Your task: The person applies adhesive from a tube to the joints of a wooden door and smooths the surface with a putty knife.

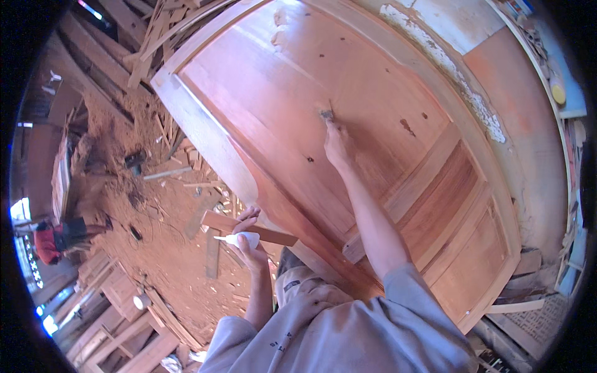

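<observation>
A large wooden door [398, 84] with framed panels lies in front of me, its smooth reddish-brown face marked by several small dark spots. Over its big panel, my right hand [336, 146] is closed round a small tool [326, 115] with a greyish tip. The tip is at the panel's surface; its exact kind is too small to tell. Off the door's left edge, my left hand [251, 250] grips a white squeeze bottle [244, 240] with a thin nozzle pointing left. The same hand also holds a flat wooden strip [277, 237], which passes behind the bottle.
Sawdust and wood scraps cover the floor [155, 221] to the left. Stacked boards [140, 336] lie at lower left, and more timber [93, 56] at upper left. Another person [53, 241] in red stands at the far left. Beyond the door's right side is another panel [516, 93].
</observation>
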Available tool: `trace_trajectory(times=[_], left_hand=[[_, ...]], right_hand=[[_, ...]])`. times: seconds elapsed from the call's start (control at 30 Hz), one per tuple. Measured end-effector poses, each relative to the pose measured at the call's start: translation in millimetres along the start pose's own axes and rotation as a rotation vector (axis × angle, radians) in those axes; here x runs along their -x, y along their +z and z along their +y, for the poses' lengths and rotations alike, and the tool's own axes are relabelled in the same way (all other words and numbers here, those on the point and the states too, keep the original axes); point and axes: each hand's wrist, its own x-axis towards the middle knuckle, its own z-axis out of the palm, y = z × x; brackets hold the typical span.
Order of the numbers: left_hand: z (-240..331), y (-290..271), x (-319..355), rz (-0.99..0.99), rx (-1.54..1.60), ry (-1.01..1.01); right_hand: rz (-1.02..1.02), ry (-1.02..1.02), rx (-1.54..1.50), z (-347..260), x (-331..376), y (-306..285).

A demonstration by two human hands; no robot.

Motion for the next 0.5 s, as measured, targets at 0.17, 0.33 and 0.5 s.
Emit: trace_trajectory(times=[0.17,0.33,0.5], left_hand=[[0,12,0,-0.092,0.034,-0.012],[-3,29,17,-0.156,-0.042,-0.023],[-6,62,59,-0.244,-0.159,-0.026]], right_hand=[[0.245,-0.052,-0.153,22,-9,13],[0.397,-0.013,-0.149,70,44,-17],[0.427,0.230,-0.120,153,145,-88]])
